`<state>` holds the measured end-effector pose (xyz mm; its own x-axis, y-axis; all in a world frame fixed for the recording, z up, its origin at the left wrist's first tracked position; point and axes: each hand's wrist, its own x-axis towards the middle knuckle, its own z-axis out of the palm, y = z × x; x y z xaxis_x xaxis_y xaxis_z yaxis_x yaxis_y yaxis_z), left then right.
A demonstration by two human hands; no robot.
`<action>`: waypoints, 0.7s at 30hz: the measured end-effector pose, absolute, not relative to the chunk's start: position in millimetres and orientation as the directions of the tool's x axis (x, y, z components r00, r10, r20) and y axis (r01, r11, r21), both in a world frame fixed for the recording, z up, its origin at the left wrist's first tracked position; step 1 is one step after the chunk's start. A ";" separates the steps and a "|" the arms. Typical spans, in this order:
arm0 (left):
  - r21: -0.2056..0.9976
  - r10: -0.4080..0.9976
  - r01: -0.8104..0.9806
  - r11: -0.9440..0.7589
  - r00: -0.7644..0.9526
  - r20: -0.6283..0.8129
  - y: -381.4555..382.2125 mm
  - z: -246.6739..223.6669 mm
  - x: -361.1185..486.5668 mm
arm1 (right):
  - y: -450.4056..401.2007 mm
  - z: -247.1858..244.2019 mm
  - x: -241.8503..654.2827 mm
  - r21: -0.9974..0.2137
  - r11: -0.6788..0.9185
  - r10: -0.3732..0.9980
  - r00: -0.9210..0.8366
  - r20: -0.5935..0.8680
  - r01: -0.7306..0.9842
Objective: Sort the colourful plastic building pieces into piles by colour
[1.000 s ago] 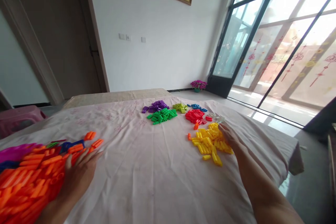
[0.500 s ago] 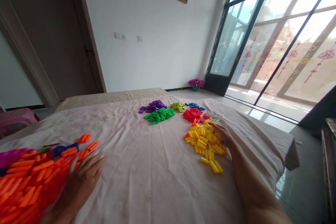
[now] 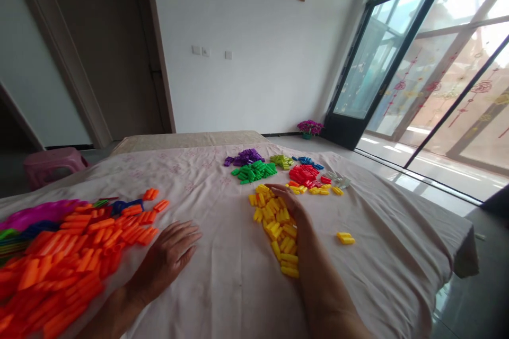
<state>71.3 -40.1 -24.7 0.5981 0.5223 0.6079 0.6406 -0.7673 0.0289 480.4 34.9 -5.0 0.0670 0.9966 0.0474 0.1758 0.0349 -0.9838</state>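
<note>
My right hand (image 3: 292,202) lies along the right side of a heap of yellow pieces (image 3: 276,222), touching it, fingers stretched out. On the cloth between the yellow heap and a large orange heap (image 3: 79,254) is my left hand (image 3: 173,246), palm down with its fingers extended and nothing held. A few yellow pieces (image 3: 345,238) lie apart to the right of my right forearm. Beyond the yellow heap sit red pieces (image 3: 304,175) and green pieces (image 3: 254,171).
Farther back on the cloth (image 3: 222,296) are purple (image 3: 247,157), lime (image 3: 281,161) and blue (image 3: 308,161) piles, with clear pieces (image 3: 338,180) beside the red. Magenta and dark items lie behind the orange heap. A pink stool (image 3: 53,165) stands at the left.
My right hand has swept left, and the yellow heap has shifted left into a longer shape, leaving some pieces behind. My left hand has moved right, away from the orange heap. The view has turned left.
</note>
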 end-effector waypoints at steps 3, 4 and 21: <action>0.032 0.431 0.514 -0.857 0.683 0.590 -64.5 -8.8 86.5 | 54.3 -7.1 401.6 -1.000 0.027 0.998 -0.062 0.028 -0.015; 0.036 0.401 0.467 -0.884 0.714 0.573 -73.7 -4.9 92.4 | 59.3 -8.0 376.2 -0.997 0.028 0.993 -0.109 0.036 -0.076; -0.064 0.487 0.548 -0.834 0.785 0.383 -71.3 -4.9 155.7 | 80.5 -10.7 276.4 -0.982 0.094 0.877 -0.480 0.003 0.165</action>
